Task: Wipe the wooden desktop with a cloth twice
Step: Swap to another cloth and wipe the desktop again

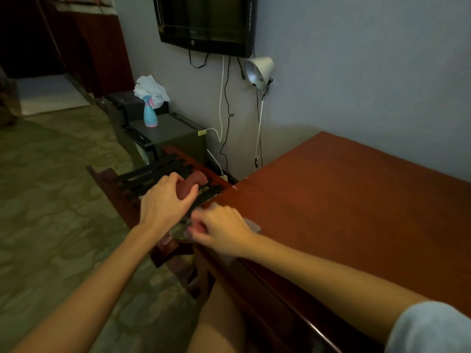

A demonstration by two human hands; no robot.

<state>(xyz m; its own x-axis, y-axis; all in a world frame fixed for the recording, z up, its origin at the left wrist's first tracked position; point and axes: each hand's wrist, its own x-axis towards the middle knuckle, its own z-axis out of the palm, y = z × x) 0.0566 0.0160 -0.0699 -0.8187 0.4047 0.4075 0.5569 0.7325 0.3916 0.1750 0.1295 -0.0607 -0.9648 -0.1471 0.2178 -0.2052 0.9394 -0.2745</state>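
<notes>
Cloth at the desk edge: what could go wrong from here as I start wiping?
1. The right hand grips the cloth bunched at the desktop's left edge. A stroke may cover little or slip off the edge.
2. The lamp and cables sit by the far corner, and wiping there could snag them.
3. The left hand grips a reddish object just beside the desk, so a leftward stroke could bump it.
</notes>
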